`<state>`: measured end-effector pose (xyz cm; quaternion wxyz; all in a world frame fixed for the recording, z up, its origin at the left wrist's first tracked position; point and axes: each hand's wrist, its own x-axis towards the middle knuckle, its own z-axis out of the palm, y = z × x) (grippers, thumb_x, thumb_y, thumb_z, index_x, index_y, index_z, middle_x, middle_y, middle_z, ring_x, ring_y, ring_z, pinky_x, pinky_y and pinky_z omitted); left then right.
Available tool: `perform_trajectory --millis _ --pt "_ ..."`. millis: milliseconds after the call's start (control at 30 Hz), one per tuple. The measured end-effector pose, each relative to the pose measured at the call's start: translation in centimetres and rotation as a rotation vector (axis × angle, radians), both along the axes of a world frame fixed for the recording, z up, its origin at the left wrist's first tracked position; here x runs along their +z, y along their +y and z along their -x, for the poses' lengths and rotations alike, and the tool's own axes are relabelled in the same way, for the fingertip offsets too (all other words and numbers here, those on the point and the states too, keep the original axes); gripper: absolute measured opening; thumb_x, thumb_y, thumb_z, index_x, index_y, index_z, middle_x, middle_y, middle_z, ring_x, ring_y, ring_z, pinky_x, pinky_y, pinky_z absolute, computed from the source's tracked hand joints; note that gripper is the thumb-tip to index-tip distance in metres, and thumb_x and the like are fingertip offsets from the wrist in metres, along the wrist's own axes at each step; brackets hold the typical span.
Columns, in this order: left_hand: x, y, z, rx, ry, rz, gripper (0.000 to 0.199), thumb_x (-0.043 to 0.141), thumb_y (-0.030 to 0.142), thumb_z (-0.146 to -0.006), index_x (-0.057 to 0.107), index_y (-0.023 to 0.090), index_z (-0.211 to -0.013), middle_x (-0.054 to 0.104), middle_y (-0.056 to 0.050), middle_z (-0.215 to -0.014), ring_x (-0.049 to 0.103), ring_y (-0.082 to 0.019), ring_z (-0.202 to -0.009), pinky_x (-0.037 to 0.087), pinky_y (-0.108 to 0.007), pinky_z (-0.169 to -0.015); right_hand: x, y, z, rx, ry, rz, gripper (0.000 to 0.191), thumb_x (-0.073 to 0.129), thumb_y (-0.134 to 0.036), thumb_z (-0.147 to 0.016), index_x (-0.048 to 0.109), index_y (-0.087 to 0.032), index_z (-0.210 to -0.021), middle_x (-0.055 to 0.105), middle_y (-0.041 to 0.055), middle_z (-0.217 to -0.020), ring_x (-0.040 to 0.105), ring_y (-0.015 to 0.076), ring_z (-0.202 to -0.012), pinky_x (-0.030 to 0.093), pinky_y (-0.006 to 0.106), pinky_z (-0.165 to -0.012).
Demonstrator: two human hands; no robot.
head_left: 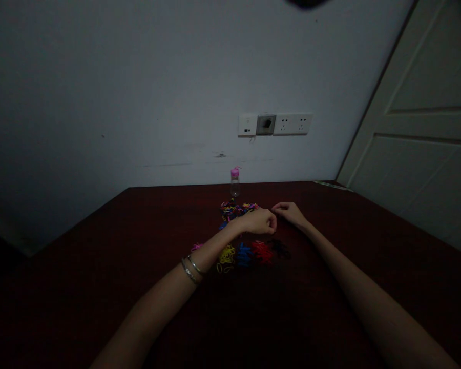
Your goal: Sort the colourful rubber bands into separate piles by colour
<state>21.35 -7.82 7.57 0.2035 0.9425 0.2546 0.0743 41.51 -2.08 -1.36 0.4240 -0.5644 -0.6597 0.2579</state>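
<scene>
My left hand (259, 221) reaches across above the table with its fingers curled together; anything between them is too small to make out. Just right of it, my right hand (290, 212) has its thumb and forefinger together near the tabletop, and what they pinch cannot be seen. A mixed heap of coloured bands (230, 209) lies partly behind my left hand. Nearer me is a row of sorted piles: pink bands (196, 247) partly covered by my left forearm, yellow bands (227, 254), blue bands (244, 254), red bands (262, 252) and black bands (281, 248).
A clear bottle with a pink cap (235, 183) stands behind the mixed heap. The dark red table (169, 205) meets a wall with sockets (292, 124). A flat strip (333, 186) lies at the back right edge, near a pale door (418, 154).
</scene>
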Motion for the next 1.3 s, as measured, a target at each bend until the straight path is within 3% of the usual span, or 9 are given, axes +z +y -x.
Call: perform_trajectory --millis 167,300,433,633,733,833,1033,1167,1300 --pt "-0.7 -0.3 -0.9 -0.024 -0.034 0.035 0.016 0.053 0.014 -0.069 0.066 0.012 -0.078 0.057 0.001 -0.061 0.046 -0.008 -0.054 0.035 -0.020 -0.056 0.3 -0.2 0.2 -0.007 -0.016 -0.022 0.022 0.055 -0.032 -0.062 0.066 -0.014 -0.069 0.065 0.0045 -0.067 0.056 0.0152 -0.061 0.043 0.024 -0.059" --pt "-1.2 1.3 0.3 0.003 -0.178 0.105 0.020 0.052 0.022 -0.073 0.065 0.012 -0.084 0.056 0.001 -0.060 0.046 -0.007 -0.053 0.034 -0.019 -0.054 0.3 -0.3 0.2 0.008 -0.031 0.006 0.024 0.054 -0.032 -0.064 0.066 -0.013 -0.072 0.064 0.0041 -0.066 0.054 0.0141 -0.059 0.042 0.024 -0.056" --pt "-2.4 4.8 3.4 0.236 -0.404 0.097 0.025 0.051 0.027 -0.074 0.065 0.010 -0.084 0.057 -0.001 -0.062 0.045 -0.008 -0.054 0.033 -0.019 -0.051 0.2 -0.2 0.0 -0.004 -0.068 0.062 0.026 0.054 -0.033 -0.065 0.066 -0.013 -0.077 0.063 0.0034 -0.065 0.054 0.0139 -0.058 0.041 0.023 -0.055" --pt "-5.2 10.5 11.3 0.696 -0.700 0.091 0.022 0.050 0.026 -0.069 0.064 0.010 -0.074 0.055 0.000 -0.056 0.046 -0.009 -0.052 0.034 -0.019 -0.050 0.3 -0.3 0.1 -0.030 -0.144 0.041 0.025 0.053 -0.031 -0.066 0.067 -0.013 -0.077 0.064 0.0043 -0.068 0.056 0.0152 -0.064 0.042 0.024 -0.059" --pt "-6.2 11.9 15.1 0.897 -0.784 0.089 0.020 0.050 0.024 -0.067 0.063 0.010 -0.071 0.050 0.002 -0.048 0.042 -0.008 -0.046 0.031 -0.019 -0.046 0.4 -0.5 0.3 -0.029 -0.213 0.013 0.024 0.053 -0.031 -0.066 0.067 -0.014 -0.076 0.065 0.0045 -0.071 0.056 0.0162 -0.067 0.042 0.024 -0.062" --pt "-6.8 12.3 17.3 1.017 -0.836 0.165 0.020 0.050 0.026 -0.067 0.062 0.011 -0.073 0.043 0.005 -0.042 0.037 -0.007 -0.040 0.026 -0.019 -0.042 0.5 -0.5 0.4 -0.012 -0.256 0.010 0.024 0.055 -0.032 -0.066 0.068 -0.015 -0.076 0.065 0.0041 -0.072 0.057 0.0166 -0.069 0.042 0.025 -0.064" --pt "-7.4 12.2 17.4 0.968 -0.835 0.185 0.021 0.050 0.028 -0.067 0.061 0.012 -0.075 0.043 0.005 -0.041 0.037 -0.007 -0.039 0.026 -0.018 -0.042 0.7 -0.3 1.3 0.059 -0.245 0.049 0.026 0.057 -0.035 -0.065 0.068 -0.016 -0.080 0.065 0.0026 -0.071 0.057 0.0155 -0.067 0.042 0.025 -0.064" --pt "-7.6 12.3 17.5 0.957 -0.836 0.151 0.022 0.050 0.029 -0.067 0.061 0.012 -0.074 0.043 0.005 -0.043 0.039 -0.007 -0.042 0.028 -0.018 -0.043 1.7 -0.8 2.4 0.152 -0.198 0.069 0.024 0.058 -0.034 -0.063 0.067 -0.014 -0.074 0.063 0.0029 -0.069 0.055 0.0137 -0.064 0.042 0.024 -0.060" --pt "-7.6 12.1 17.6 0.963 -0.845 0.134 0.021 0.050 0.028 -0.067 0.061 0.012 -0.074 0.044 0.004 -0.044 0.039 -0.008 -0.043 0.029 -0.018 -0.043 4.1 -2.2 3.0 0.428 -0.204 0.323 0.024 0.059 -0.033 -0.062 0.067 -0.013 -0.073 0.060 0.0019 -0.060 0.046 0.0083 -0.048 0.035 0.021 -0.046"
